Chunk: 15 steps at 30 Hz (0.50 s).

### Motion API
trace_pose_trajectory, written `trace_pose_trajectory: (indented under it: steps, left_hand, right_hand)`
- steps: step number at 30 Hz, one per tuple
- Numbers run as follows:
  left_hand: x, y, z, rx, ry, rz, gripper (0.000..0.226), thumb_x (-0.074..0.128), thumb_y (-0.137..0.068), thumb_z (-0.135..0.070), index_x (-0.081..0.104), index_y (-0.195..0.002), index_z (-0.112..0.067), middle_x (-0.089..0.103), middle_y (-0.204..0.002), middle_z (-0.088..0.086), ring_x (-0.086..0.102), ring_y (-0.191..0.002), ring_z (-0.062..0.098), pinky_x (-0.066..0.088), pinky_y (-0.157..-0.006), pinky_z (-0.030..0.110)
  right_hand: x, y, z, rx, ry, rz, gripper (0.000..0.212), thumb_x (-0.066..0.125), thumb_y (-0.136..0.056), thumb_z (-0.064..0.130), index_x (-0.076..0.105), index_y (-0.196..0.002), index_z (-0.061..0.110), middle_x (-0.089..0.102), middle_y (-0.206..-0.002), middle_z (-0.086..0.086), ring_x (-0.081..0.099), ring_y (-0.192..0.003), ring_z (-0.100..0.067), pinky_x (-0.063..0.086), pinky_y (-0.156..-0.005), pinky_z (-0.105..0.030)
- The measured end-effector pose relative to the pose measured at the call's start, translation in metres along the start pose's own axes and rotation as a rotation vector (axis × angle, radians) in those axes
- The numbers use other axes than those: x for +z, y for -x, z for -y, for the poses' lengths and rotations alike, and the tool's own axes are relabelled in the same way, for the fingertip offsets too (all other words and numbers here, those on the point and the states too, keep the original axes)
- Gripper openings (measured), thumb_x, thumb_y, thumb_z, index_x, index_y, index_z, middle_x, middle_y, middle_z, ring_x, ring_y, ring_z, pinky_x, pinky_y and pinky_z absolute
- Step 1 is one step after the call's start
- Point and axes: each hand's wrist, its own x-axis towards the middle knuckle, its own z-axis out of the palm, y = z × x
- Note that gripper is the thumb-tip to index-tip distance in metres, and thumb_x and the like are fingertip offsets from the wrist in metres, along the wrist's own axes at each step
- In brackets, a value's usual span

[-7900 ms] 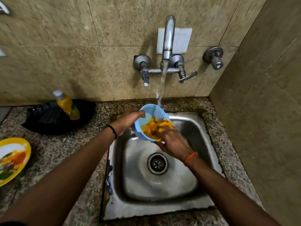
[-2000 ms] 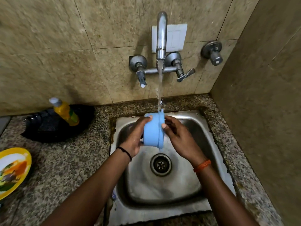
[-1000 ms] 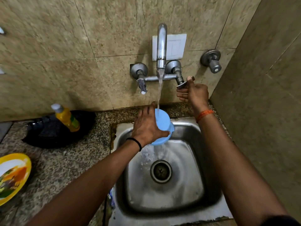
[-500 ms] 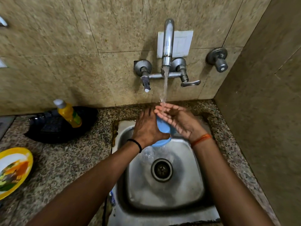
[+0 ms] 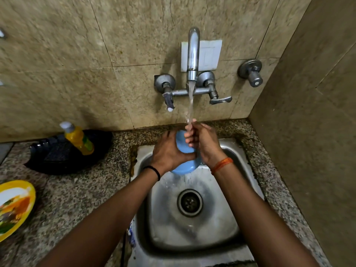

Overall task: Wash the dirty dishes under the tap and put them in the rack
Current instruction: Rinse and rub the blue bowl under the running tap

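Nearest the camera, two bare forearms reach forward over the front rim of a square stainless steel sink (image 5: 248, 253), whose wet basin holds a round metal drain strainer (image 5: 190, 202) at its middle. To the left, on the speckled granite counter (image 5: 81, 191), a yellow-rimmed plate smeared with orange and green food (image 5: 13, 207) sits at the frame's edge, well apart from the sink. Farther in, above the back half of the basin, the left hand (image 5: 169, 151), with a thin black band (image 5: 155, 170) at its wrist, grips a small light-blue plastic bowl (image 5: 184, 166) from the left, fingers and thumb wrapped around its outside; the bowl is tipped, with its base facing the camera, and water falls from it into the basin. The right hand (image 5: 204, 141), an orange thread bracelet (image 5: 221, 165) on its wrist, is at the bowl's upper right with its fingers (image 5: 189, 134) curled over the rim, directly under the running stream of water (image 5: 191, 105). Beyond the plate, near the wall, a yellow dish-soap bottle with a pale cap (image 5: 78, 138) leans on a black tray (image 5: 63, 160). At the back, a chrome wall-mounted tap with a tall curved spout (image 5: 193, 54) pours straight down onto the hands; it has a stub on its left valve and a lever handle (image 5: 219, 100) on the right, a white rectangular wall plate (image 5: 210, 54) behind the spout, and a separate round chrome valve (image 5: 251, 72) off to the right on the beige stone-look tiles.
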Motion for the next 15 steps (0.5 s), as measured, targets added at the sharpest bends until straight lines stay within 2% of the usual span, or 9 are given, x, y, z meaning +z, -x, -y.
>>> trace_pose_trajectory:
  steps: [3,5,6,8,11,13,15]
  left_hand:
    - [-0.005,-0.001,-0.001,-0.249,0.404,0.030,0.067,0.083,-0.056,-0.049,0.060,-0.114,-0.025,0.062,-0.112,-0.004,0.059,-0.100,0.017,0.050,-0.087,0.033]
    - [-0.005,0.000,0.003,-0.387,0.720,0.094,0.051,0.078,-0.056,-0.048,0.068,-0.098,-0.022,0.071,-0.107,0.004,0.065,-0.098,0.024,0.050,-0.085,0.035]
    - [-0.006,0.002,0.006,-0.433,0.832,0.142,0.051,0.077,-0.057,-0.050,0.071,-0.097,-0.019,0.072,-0.105,0.008,0.066,-0.099,0.029,0.051,-0.085,0.039]
    - [-0.003,0.008,0.013,-0.520,0.939,0.254,0.063,0.075,-0.058,-0.056,0.070,-0.108,-0.019,0.073,-0.106,0.010,0.066,-0.104,0.033,0.049,-0.092,0.051]
    - [0.003,0.016,0.018,-0.580,1.024,0.344,0.060,0.065,-0.071,-0.062,0.066,-0.118,-0.025,0.071,-0.112,0.007,0.066,-0.107,0.030,0.048,-0.095,0.056]
    - [0.005,0.016,0.020,-0.670,1.179,0.329,0.056,0.055,-0.079,-0.064,0.066,-0.116,-0.024,0.072,-0.109,0.009,0.066,-0.100,0.030,0.054,-0.086,0.052]
    - [0.002,0.017,0.017,-0.752,1.395,0.323,0.055,0.045,-0.084,-0.064,0.064,-0.113,-0.020,0.073,-0.099,0.012,0.067,-0.089,0.030,0.057,-0.072,0.047]
  right_hand:
    - [-0.011,0.001,-0.005,-0.176,-0.003,-0.069,0.015,0.049,-0.097,0.006,0.063,-0.090,0.006,0.069,-0.070,-0.006,0.066,-0.058,-0.013,0.052,-0.050,-0.020]
    - [-0.020,0.002,-0.013,-0.304,0.113,-0.109,0.014,0.053,-0.092,-0.001,0.062,-0.102,0.001,0.071,-0.084,-0.007,0.069,-0.074,-0.013,0.057,-0.068,-0.023]
    - [-0.024,0.003,-0.016,-0.353,0.184,-0.102,0.017,0.056,-0.091,-0.001,0.062,-0.106,0.002,0.071,-0.091,-0.007,0.069,-0.082,-0.013,0.057,-0.077,-0.025]
    - [-0.028,0.010,-0.024,-0.472,0.365,-0.066,0.021,0.061,-0.090,0.004,0.062,-0.110,0.009,0.070,-0.104,-0.004,0.067,-0.097,-0.013,0.054,-0.089,-0.028]
    - [-0.027,0.026,-0.030,-0.621,0.543,-0.082,0.026,0.061,-0.092,0.020,0.057,-0.117,0.017,0.061,-0.118,0.003,0.057,-0.112,-0.006,0.047,-0.096,-0.022]
    - [-0.029,0.036,-0.032,-0.743,0.576,-0.128,0.028,0.061,-0.093,0.025,0.055,-0.119,0.017,0.055,-0.120,0.002,0.053,-0.116,-0.007,0.044,-0.098,-0.022]
    - [-0.034,0.044,-0.037,-0.758,0.644,-0.056,0.030,0.062,-0.093,0.030,0.055,-0.119,0.019,0.054,-0.121,0.004,0.052,-0.118,-0.008,0.044,-0.098,-0.025]
